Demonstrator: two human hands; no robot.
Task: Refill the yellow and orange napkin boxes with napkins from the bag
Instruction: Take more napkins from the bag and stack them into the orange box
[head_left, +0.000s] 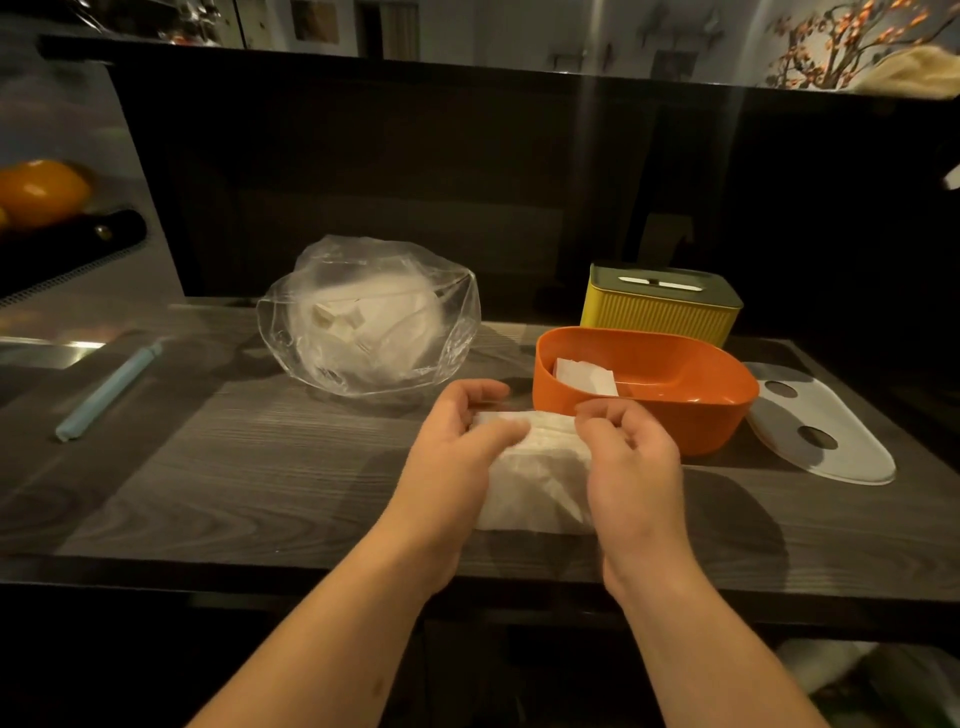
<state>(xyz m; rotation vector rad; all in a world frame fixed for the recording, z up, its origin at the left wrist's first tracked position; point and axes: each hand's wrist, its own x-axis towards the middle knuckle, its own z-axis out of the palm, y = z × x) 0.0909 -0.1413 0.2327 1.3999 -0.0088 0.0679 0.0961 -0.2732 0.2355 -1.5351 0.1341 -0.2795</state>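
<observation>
Left grip (462, 431): my fingers are curled over the left end of the napkin stack (535, 483), thumb on top, clamped on it.
Right grip (631, 457): my fingertips pinch the stack's far top edge, closed on the paper.
Napkin stack: it is between my two hands, its near edge resting on the surface (234, 467), just in front of the orange box (691, 421).
Feel, as I judge it: very light, soft and floppy. The sheets look likely to slide over each other and fan out if I hold one end only.
Where to hold: both short ends at once, squeezing gently so the stack stays square. A hard pinch would crease it.
Orange box: open, with a few napkins (584, 376) lying in its left part, so there is room for more.
Clear lid (795, 415): flat on the surface to the right of the orange box.
Yellow box (654, 317): behind the orange box, its lid on.
Bag (452, 322): thin clear plastic, slumped open, well to the left, with more napkins inside.
</observation>
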